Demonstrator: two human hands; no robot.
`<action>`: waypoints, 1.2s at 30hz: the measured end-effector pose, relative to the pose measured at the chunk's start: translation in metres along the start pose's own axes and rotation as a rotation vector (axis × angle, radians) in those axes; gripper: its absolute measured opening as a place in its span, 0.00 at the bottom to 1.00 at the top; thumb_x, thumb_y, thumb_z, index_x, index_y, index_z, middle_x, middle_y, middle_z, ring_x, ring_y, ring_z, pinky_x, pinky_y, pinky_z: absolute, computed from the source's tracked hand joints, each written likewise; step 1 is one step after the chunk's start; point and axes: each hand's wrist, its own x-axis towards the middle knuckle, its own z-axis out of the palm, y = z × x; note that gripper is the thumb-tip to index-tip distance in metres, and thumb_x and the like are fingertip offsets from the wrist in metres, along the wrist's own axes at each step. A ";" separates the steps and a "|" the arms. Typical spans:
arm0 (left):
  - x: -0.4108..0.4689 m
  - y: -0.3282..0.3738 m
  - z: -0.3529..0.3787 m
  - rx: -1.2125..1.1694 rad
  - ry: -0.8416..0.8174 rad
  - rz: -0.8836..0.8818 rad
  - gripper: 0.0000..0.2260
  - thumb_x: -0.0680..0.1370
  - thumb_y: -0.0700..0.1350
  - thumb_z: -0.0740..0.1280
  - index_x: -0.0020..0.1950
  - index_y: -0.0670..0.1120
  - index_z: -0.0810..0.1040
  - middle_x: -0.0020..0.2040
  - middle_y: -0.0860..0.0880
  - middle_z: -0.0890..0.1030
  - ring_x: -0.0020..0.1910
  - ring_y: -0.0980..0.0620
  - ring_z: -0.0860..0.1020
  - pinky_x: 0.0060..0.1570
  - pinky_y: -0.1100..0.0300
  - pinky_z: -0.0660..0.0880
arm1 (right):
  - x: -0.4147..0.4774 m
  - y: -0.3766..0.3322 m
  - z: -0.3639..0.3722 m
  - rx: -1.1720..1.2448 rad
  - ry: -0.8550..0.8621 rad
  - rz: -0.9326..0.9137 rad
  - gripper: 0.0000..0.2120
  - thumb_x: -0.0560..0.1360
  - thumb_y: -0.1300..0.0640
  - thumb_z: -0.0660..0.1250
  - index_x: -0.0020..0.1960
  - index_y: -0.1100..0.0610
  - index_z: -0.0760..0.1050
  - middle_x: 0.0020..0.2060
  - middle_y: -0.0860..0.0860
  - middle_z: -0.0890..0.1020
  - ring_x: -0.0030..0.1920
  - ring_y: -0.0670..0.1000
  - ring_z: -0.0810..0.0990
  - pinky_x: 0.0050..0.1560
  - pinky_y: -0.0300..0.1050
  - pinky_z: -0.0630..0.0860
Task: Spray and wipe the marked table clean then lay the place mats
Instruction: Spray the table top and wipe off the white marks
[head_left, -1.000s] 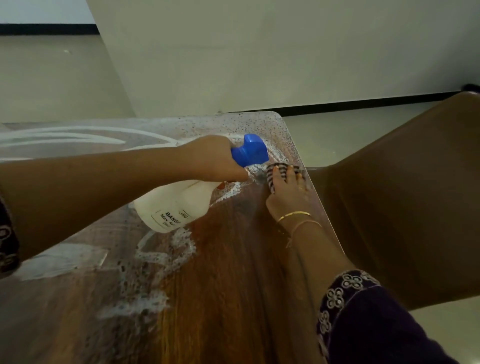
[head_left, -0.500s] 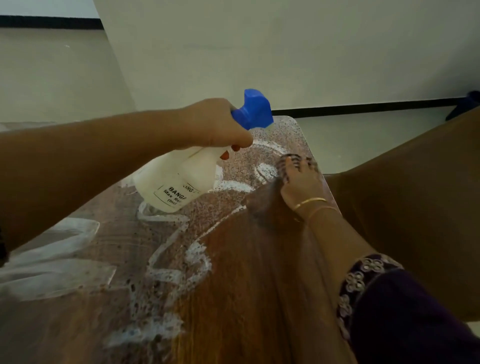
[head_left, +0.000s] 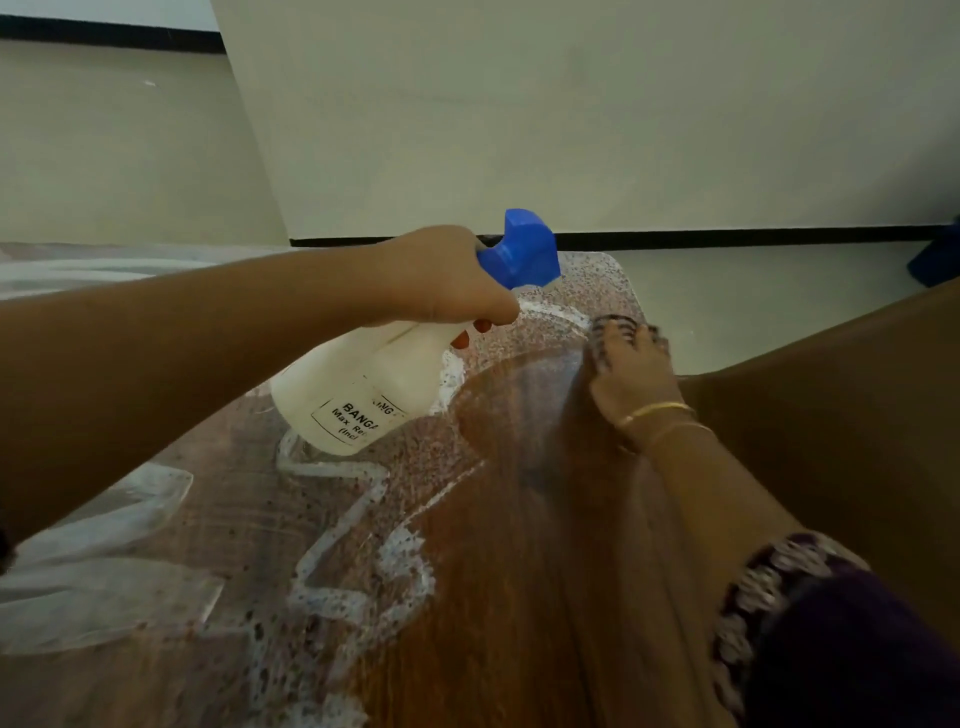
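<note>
A brown wooden table (head_left: 519, 597) carries white chalk-like marks (head_left: 363, 577) and a speckled wet film. My left hand (head_left: 447, 280) grips a white spray bottle (head_left: 363, 384) with a blue head (head_left: 522, 249), held tilted above the table's far part. My right hand (head_left: 631, 374) presses a dark checked cloth (head_left: 610, 325) flat on the table near its far right corner. Most of the cloth is hidden under my fingers. A wiped, shiny brown patch lies just left of that hand.
A brown chair back (head_left: 831, 441) stands close along the table's right edge. A pale wall with a black skirting strip (head_left: 727, 240) rises beyond the table. A blue object (head_left: 940, 260) shows at the far right edge. No place mats are in view.
My left hand has lifted the spray bottle up and away from the surface. My right hand has slid the cloth toward the far right corner, leaving a cleaner streak behind it.
</note>
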 end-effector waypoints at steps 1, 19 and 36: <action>0.002 0.001 -0.001 0.001 0.012 0.003 0.04 0.73 0.44 0.68 0.39 0.47 0.74 0.27 0.53 0.75 0.18 0.61 0.74 0.17 0.71 0.68 | 0.009 -0.017 0.008 0.002 0.030 -0.095 0.33 0.68 0.57 0.46 0.73 0.54 0.60 0.72 0.61 0.63 0.72 0.64 0.58 0.73 0.63 0.53; 0.032 -0.007 -0.014 0.018 0.011 -0.020 0.08 0.71 0.45 0.67 0.36 0.46 0.71 0.30 0.49 0.71 0.27 0.53 0.71 0.30 0.63 0.68 | 0.007 -0.082 0.018 -0.056 -0.105 -0.541 0.28 0.73 0.65 0.54 0.73 0.53 0.62 0.73 0.55 0.62 0.75 0.60 0.54 0.75 0.59 0.53; 0.049 0.001 -0.012 0.002 0.043 0.005 0.05 0.71 0.46 0.68 0.39 0.46 0.73 0.31 0.49 0.75 0.26 0.53 0.75 0.25 0.65 0.70 | 0.057 -0.069 -0.001 0.018 -0.045 -0.550 0.18 0.76 0.67 0.56 0.64 0.60 0.72 0.65 0.60 0.70 0.65 0.60 0.68 0.67 0.51 0.66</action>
